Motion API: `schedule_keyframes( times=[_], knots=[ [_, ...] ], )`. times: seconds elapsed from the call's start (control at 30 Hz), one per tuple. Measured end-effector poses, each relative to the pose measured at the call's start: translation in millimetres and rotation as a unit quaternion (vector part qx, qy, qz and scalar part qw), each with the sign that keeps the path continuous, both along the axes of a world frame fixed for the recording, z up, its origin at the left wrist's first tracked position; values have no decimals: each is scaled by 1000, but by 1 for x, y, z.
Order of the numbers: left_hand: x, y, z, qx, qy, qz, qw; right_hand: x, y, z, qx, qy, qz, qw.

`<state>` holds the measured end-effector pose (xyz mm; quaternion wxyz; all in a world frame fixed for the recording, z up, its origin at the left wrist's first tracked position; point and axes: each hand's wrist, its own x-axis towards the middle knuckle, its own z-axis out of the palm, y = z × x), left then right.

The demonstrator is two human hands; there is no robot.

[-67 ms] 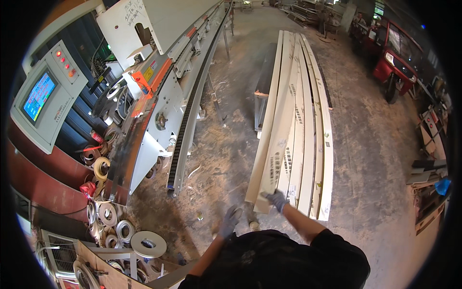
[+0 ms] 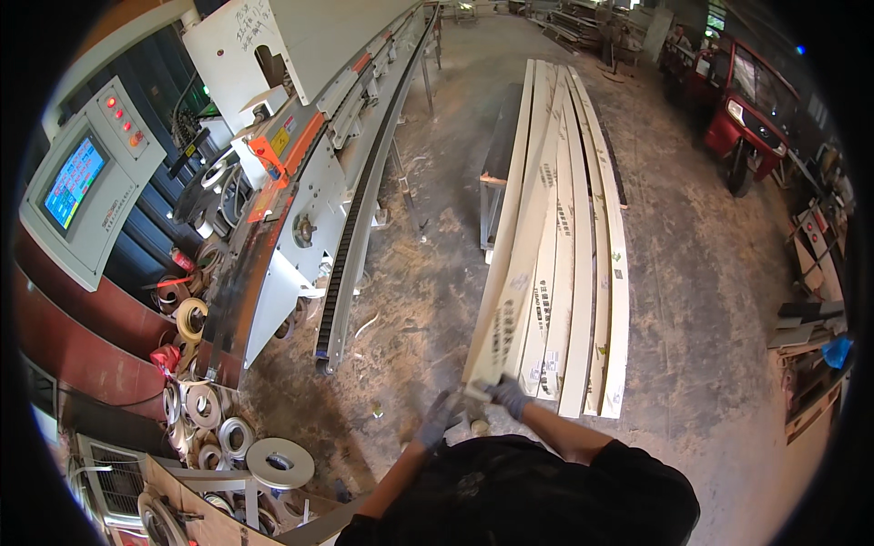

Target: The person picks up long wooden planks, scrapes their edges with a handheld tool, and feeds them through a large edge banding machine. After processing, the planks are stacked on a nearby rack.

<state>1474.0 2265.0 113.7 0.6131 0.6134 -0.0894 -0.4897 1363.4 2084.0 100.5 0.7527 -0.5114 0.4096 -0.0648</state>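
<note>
A long, narrow cream-coloured board (image 2: pixel 506 318) with dark print lies on top of a stack, its near end swung to the left. My right hand (image 2: pixel 510 398), in a grey glove, is closed on the right edge of that near end. My left hand (image 2: pixel 440 420), also gloved, is just left of and below the board's end; its fingers are smeared by motion, and I cannot tell whether they touch the board. Under and beside it, several similar long boards (image 2: pixel 577 300) lie side by side, running away from me.
At the left stand an edge-banding machine (image 2: pixel 300 227) with a long rail and a control panel (image 2: pixel 88 191) with a lit screen. Rolls of edge tape (image 2: pixel 280 462) are piled at the lower left. A red three-wheeled vehicle (image 2: pixel 742 123) is parked at the far right.
The top board's near end has slid left across the stack. My right hand has moved left and slightly toward me with it; my left hand has shifted a little toward the board's end.
</note>
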Motion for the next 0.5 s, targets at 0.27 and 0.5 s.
schedule_keyframes(
  times=[0.27, 0.5],
  knots=[
    [24, 174, -35, -123, 89, 258, 954, 44, 40, 7, -41, -76, 339, 937],
    [-36, 456, 19, -213, 0, 477, 853, 164, -113, 36, 154, -139, 32, 978]
  ],
)
